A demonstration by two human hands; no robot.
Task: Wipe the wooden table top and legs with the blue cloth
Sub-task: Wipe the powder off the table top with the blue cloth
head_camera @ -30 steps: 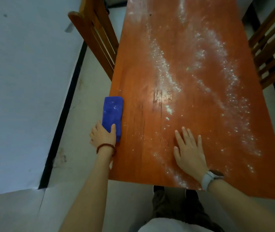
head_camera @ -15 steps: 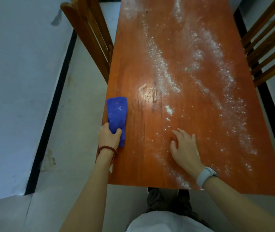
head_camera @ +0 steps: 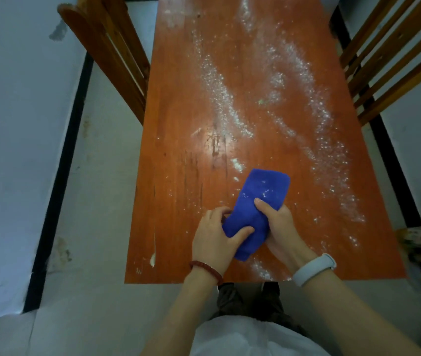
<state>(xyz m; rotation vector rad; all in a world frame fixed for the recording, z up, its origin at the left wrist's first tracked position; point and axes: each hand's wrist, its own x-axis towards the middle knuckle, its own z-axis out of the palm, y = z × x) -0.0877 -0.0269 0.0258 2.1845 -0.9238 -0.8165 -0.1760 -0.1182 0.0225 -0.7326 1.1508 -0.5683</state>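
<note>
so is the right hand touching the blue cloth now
Touching. The head view shows the right hand gripping the blue cloth, thumb pressed on top; the left hand holds it too.

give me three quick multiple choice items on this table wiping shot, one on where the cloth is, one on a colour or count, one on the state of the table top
1. Where is the blue cloth?
A. draped over a chair back
B. over the near part of the table, between both hands
C. on the floor by the wall

2. How many wooden chairs show beside the table?
A. none
B. two
C. four

3. What is the state of the table top?
A. streaked with white powder
B. covered by a tablecloth
C. stacked with plates

Answers:
1. B: the left hand and right hand both grip the cloth near the table's close end.
2. B: the left chair and the right chair stand one at each long side.
3. A: trails of white powder run along the bare wood.
</note>
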